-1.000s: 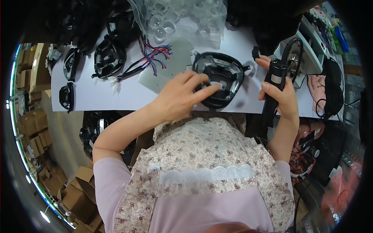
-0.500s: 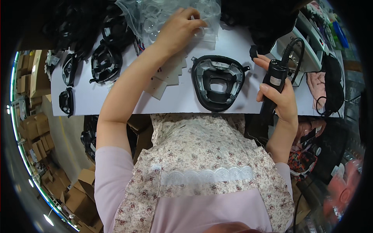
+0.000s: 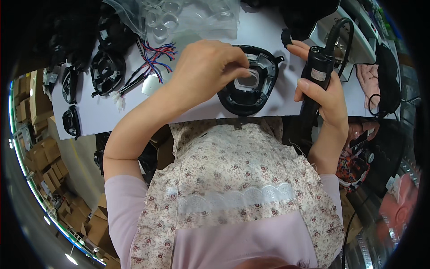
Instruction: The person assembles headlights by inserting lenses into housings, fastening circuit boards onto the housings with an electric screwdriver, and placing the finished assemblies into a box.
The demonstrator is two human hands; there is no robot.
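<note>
My left hand [image 3: 210,67] is closed in a pinch on a clear plastic lens [image 3: 247,82], over the central opening of a black housing [image 3: 242,105]. Its fingers partly hide the housing's upper left; whether the lens is fully seated I cannot tell. The housing lies on the table with its grey inner frame facing up. To the right, my right hand [image 3: 329,96] wraps round a black corded handheld tool [image 3: 316,74], held upright beside the housing. A small black piece [image 3: 285,38] shows at the tip of an extended right finger.
A clear bag of lenses [image 3: 192,20] lies at the back of the white table. Left of my forearm are red, blue and black wires [image 3: 154,58] and more black housings [image 3: 107,71]. A light-coloured box [image 3: 358,45] and pink cloth [image 3: 368,85] sit at the right.
My left hand has come from the bag of lenses toward me, down to the housing, with a clear lens in its fingers. My right hand still grips the tool in nearly the same place.
</note>
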